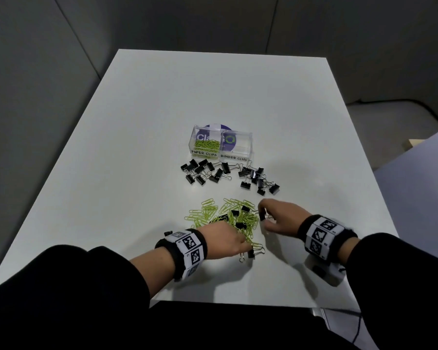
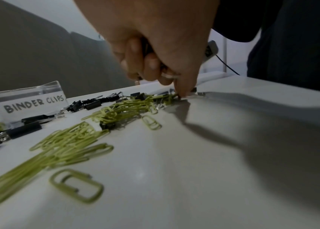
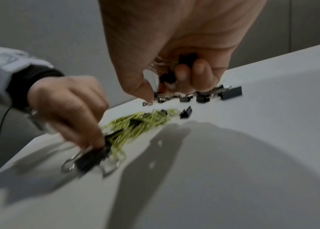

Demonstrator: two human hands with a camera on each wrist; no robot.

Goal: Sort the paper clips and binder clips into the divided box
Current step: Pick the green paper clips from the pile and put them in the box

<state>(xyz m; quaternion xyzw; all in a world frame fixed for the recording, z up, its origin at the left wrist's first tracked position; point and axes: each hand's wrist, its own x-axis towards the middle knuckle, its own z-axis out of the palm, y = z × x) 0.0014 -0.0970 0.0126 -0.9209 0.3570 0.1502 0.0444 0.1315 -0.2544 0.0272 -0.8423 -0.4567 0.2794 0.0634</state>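
Observation:
A clear divided box [image 1: 240,144] stands mid-table; its left compartment, labelled PAPER CLIPS, holds green paper clips [image 1: 208,145], and the BINDER CLIPS label [image 2: 34,103] marks the right one. Black binder clips [image 1: 202,171] lie in two groups before it. Nearer me a pile of green paper clips [image 1: 223,213] has a few binder clips mixed in. My left hand [image 1: 245,246] reaches over the pile and its curled fingers pinch a binder clip [image 3: 90,156] at the near edge. My right hand [image 3: 167,86] hovers right of the pile, gripping several binder clips [image 3: 186,60] in its palm.
The white table [image 1: 162,109] ends just in front of my arms. A second binder clip group [image 1: 259,179] lies right of the box front. A purple round label [image 1: 219,127] shows behind the box. Grey wall panels surround the table.

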